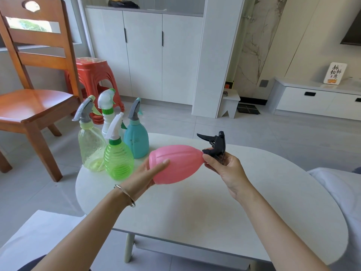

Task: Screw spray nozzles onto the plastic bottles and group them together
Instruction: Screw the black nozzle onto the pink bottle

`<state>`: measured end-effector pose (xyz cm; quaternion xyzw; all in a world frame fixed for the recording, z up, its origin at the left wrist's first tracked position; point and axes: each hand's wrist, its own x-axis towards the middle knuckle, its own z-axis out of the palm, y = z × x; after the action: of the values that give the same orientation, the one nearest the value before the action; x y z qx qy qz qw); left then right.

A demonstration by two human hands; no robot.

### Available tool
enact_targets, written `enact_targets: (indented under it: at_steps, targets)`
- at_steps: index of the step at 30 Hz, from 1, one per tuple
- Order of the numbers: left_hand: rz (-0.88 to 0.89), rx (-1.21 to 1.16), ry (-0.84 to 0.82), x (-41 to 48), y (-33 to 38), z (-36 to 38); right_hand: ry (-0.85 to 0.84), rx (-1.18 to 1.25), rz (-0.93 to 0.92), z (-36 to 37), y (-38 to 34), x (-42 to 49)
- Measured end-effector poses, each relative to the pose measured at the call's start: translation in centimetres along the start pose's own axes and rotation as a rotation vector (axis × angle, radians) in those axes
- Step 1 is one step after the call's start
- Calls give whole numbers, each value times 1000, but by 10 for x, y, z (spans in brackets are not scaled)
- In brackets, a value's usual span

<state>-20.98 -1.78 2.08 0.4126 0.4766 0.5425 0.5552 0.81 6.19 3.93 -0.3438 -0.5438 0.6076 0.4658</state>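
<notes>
Left hand (pixel 150 173) is cradling the sideways pink bottle (pixel 175 163); right hand (pixel 222 165) is pinching the black nozzle (pixel 216 145) at its neck, four finished bottles (pixel 115 141) just beyond the left hand.

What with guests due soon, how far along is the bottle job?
Done: four nozzled bottles stand grouped on the table. In hand: left hand holds the pink bottle sideways, right hand grips the black nozzle at its neck. Left, likely: tighten it, join the group.
</notes>
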Motion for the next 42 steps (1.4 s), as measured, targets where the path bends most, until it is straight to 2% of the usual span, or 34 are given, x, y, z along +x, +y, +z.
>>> enact_targets:
  at_steps: [2, 5, 6, 9, 11, 13, 15, 16, 18, 20, 22, 25, 28, 30, 34, 38, 42]
  targets:
    - [-34, 4, -67, -1, -2, -1, 8, 43, 24, 1, 2, 0]
    - [-187, 17, -60, -8, 3, 2, 3, 49, 36, 3, 2, 0]
    - [-175, 50, -57, -7, 1, 1, 8, 43, 37, 2, 2, 0]
    - [14, 146, -23, -6, 1, 0, 37, 58, 63, 0, 2, 1]
    - [66, 125, -60, -6, 0, -3, 30, 70, 79, 1, 3, 1]
    - [-72, 3, -91, -9, 3, 0, 22, 77, 85, 2, 4, 1]
    - [-205, -15, -102, -12, 3, 2, 26, 72, 85, 3, 4, 1]
    - [-187, 12, -92, -11, 1, 2, 34, 72, 88, 3, 4, 1]
    - [-40, 47, -25, -9, 2, 1, 54, 83, 102, 1, 4, 2]
    - [70, 83, -48, -8, 3, -2, 48, 100, 121, 0, 4, 3]
    - [34, 85, -102, -11, 3, -1, 30, 104, 125, 2, 4, 3]
    - [-127, -1, -81, -15, 2, 6, 28, 66, 114, 4, 4, 2]
    - [65, 136, 34, -13, 3, 7, 57, 79, 134, 3, 4, 2]
    - [149, 182, 47, -12, 4, 5, 52, 124, 149, 4, 4, 3]
    - [-104, -9, 2, -15, 3, 10, 46, 54, 131, 7, 4, 2]
    - [32, 66, 93, -12, 5, 6, 36, 108, 149, 8, 1, 2]
    - [-61, -82, 27, -15, 6, 3, 4, 113, 114, 12, -4, 1]
